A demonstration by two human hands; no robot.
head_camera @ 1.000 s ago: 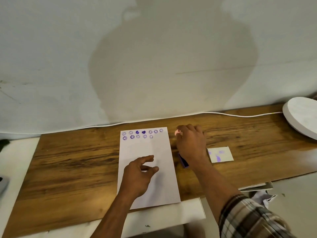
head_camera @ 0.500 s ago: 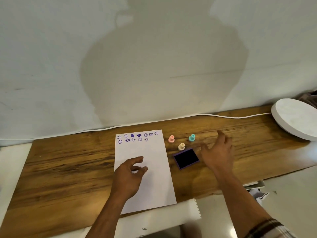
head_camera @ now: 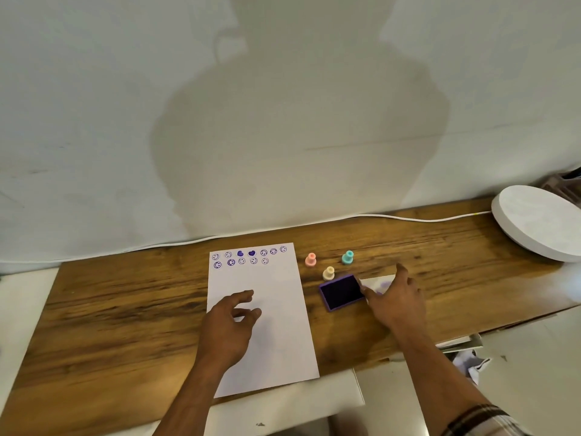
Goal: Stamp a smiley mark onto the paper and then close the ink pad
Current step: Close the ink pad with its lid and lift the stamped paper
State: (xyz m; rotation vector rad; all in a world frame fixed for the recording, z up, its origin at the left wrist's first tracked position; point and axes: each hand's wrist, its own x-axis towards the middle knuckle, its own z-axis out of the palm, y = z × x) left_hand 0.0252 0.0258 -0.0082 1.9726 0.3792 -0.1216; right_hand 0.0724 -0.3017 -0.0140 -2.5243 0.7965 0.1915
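Note:
A white sheet of paper [head_camera: 276, 313] lies on the wooden desk [head_camera: 125, 309], with two rows of purple smiley and heart marks along its top edge. My left hand [head_camera: 231, 322] rests on the sheet, fingers loosely apart, holding nothing. Right of the paper sits the open purple ink pad [head_camera: 341, 292]. Its white lid [head_camera: 377, 283], smudged purple, lies just to the right, partly under my right hand [head_camera: 394, 298], whose fingers touch it. Three small stamps stand behind the pad: pink [head_camera: 310, 259], cream [head_camera: 329, 273] and teal [head_camera: 347, 257].
A white round disc [head_camera: 540, 225] sits at the desk's far right, and a white cable [head_camera: 408, 218] runs along the wall edge. White boards [head_camera: 283, 410] and crumpled paper [head_camera: 468, 361] lie below the desk's front edge.
My right hand left the pink stamp standing behind the pad, swung right, and now comes down onto the lid beside the ink pad. The left hand stays on the paper.

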